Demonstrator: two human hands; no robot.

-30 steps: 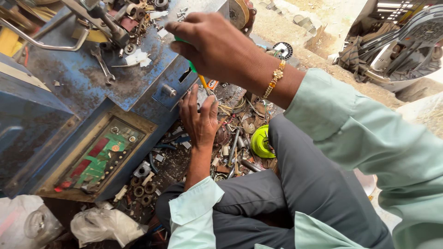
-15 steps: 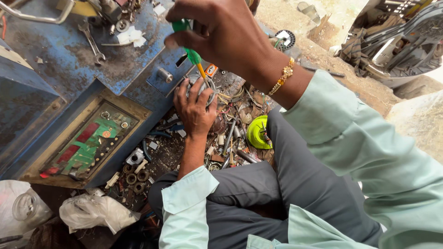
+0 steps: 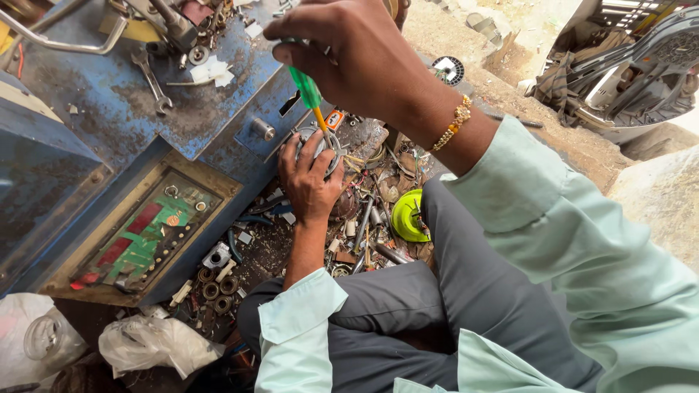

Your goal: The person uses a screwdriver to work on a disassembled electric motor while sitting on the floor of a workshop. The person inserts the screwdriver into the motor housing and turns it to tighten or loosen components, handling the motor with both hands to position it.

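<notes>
My right hand (image 3: 349, 54) is closed around a screwdriver (image 3: 309, 94) with a green handle and orange shaft, held point down. Its tip meets a round grey metal part (image 3: 324, 145) that my left hand (image 3: 306, 182) grips from below, fingers wrapped around its rim. A gold bracelet (image 3: 453, 124) circles my right wrist. Both hands work over a heap of scrap metal pieces beside a worn blue machine casing (image 3: 131, 116).
A green circuit board (image 3: 142, 240) sits in a recess of the blue casing. A spanner (image 3: 149, 80) lies on top of it. A yellow-green round part (image 3: 408, 215) rests by my knee. Plastic bags (image 3: 156, 342) lie at lower left; scrap is piled at upper right (image 3: 626, 65).
My right hand has brought the screwdriver down onto the round part. My left hand has closed tighter around that part.
</notes>
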